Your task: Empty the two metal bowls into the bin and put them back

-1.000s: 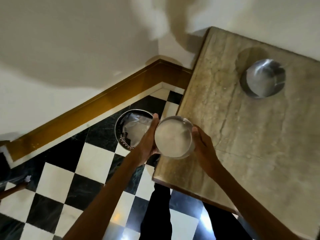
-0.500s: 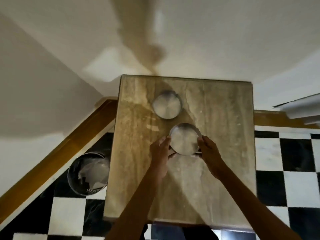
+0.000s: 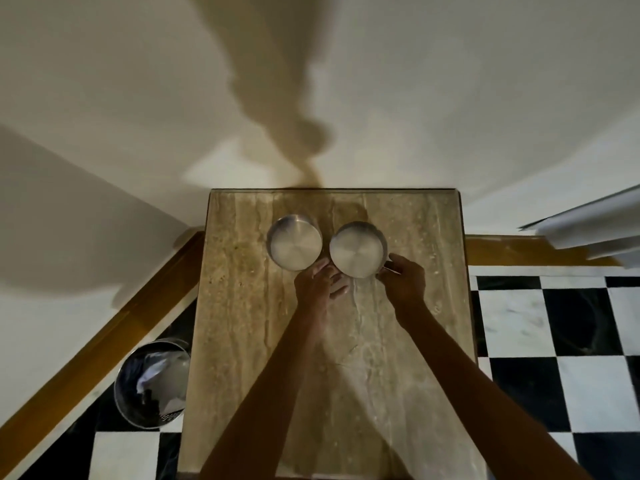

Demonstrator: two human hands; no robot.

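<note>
Two empty metal bowls stand side by side at the far end of the marble table. The left bowl stands alone. The right bowl rests on the tabletop between my hands. My right hand pinches its right rim. My left hand is at its near-left side with the fingers spread and loose, the thumb close to the gap between the bowls. The round metal bin stands on the floor against the table's left side, with crumpled paper and a dark liner in it.
The table's far edge meets a white wall. A wooden skirting board runs behind the bin. Black-and-white chequered floor lies to the right and left of the table. A pale blurred object juts in at the right.
My hands carried the bowl from beside the bin over the table and set it down to the right of the other bowl. My left hand's fingers have loosened.
</note>
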